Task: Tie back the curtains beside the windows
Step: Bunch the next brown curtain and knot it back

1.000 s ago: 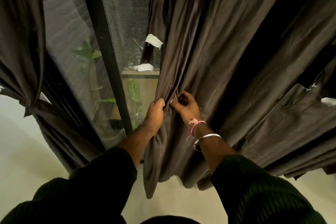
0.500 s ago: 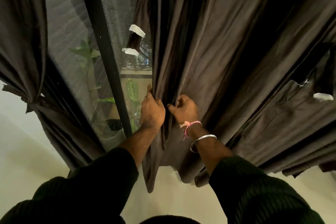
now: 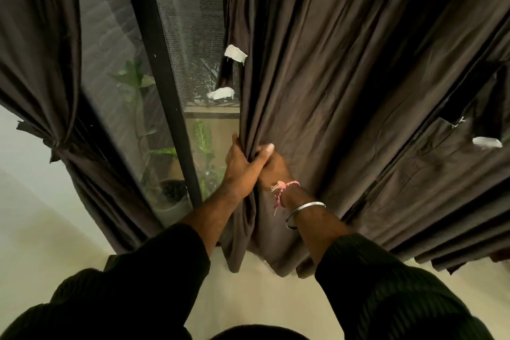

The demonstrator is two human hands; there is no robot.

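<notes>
- A wide dark brown fabric curtain hangs loose on the right of the scene, falling in long vertical folds from the top edge to its hem just above the pale floor.
- Its left edge is gathered into a tight bunch of pleats at mid height, just right of the black vertical window frame.
- The left hand grips that bunched edge from the left side, fingers curled round the cloth and thumb laid across the front of it.
- The right hand holds the same bunch from the right, touching the left hand; its fingers are curled into the folds and mostly hidden by the cloth and the other thumb.
- The right wrist wears a pink thread band and a plain silver metal bangle; both arms are in dark ribbed sleeves.
- Small white fabric tabs show on a narrow strip of the same cloth at the curtain's left edge, higher up.
- On the far left, a second dark brown curtain is already cinched at its middle by a knotted band of the same cloth.
- Through the window glass between the two curtains, green leafy plants are visible.
</notes>
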